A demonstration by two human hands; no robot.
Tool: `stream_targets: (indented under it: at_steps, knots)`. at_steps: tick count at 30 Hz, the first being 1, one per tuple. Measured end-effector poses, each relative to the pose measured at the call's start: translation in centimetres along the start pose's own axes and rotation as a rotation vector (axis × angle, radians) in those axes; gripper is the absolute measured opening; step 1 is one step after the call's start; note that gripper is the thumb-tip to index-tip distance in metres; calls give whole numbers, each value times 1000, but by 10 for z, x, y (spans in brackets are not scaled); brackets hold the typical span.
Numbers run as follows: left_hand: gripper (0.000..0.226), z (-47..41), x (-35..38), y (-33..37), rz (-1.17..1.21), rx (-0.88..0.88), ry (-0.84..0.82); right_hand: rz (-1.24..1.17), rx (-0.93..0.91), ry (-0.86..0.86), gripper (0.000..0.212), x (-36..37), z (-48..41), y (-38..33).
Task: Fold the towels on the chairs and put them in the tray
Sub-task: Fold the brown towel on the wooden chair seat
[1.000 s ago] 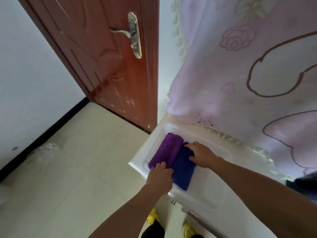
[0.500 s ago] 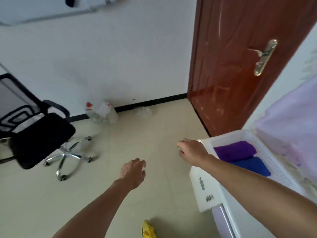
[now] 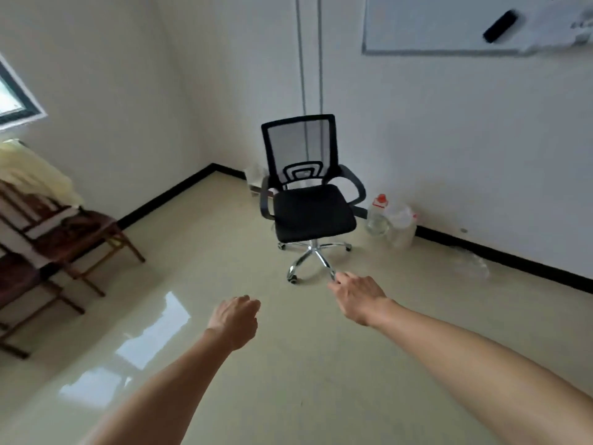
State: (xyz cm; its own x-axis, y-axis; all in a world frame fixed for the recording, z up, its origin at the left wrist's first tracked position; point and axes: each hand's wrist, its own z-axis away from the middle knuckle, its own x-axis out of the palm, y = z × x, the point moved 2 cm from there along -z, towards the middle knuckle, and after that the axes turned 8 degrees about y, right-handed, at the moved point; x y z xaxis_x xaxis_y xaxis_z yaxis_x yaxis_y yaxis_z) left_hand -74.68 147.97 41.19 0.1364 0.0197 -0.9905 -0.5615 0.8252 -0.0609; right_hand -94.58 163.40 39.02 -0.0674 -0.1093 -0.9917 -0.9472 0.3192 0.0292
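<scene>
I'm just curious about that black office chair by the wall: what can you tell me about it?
The black office chair stands upright on the pale floor near the white wall, facing the camera. It has a see-through mesh back, a padded dark seat with nothing on it, two curved armrests, and a shiny metal star base on castors. Clear plastic bottles sit to its right.

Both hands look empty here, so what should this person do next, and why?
Probably turn left toward the wooden chair and reach for the pale yellow towel draped over its back. The left hand and right hand hold nothing, and the black office chair seat is bare.
</scene>
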Motion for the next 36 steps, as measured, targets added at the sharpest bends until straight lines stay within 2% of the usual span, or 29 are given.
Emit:
stream_targets:
  at_steps: [5, 15, 21, 24, 30, 36]
  knots:
    - [20, 5, -6, -152, -73, -202, 5, 29, -260, 100, 23, 5, -126, -107]
    - [19, -67, 23, -318, -124, -370, 49, 152, -590, 99, 25, 57, -351, -220]
    - [19, -129, 21, -412, -104, -543, 41, 141, -716, 86, 22, 78, -503, -269]
    - [22, -160, 8, -472, -65, -680, 63, 120, -782, 163, 22, 70, -592, -300]
    - [24, -192, 16, -564, -22, -838, 0, 100, -925, 146, 27, 83, -703, -373]
    - [40, -249, 41, -687, -22, -879, -14, 108, -986, 129, 26, 119, -814, -443]
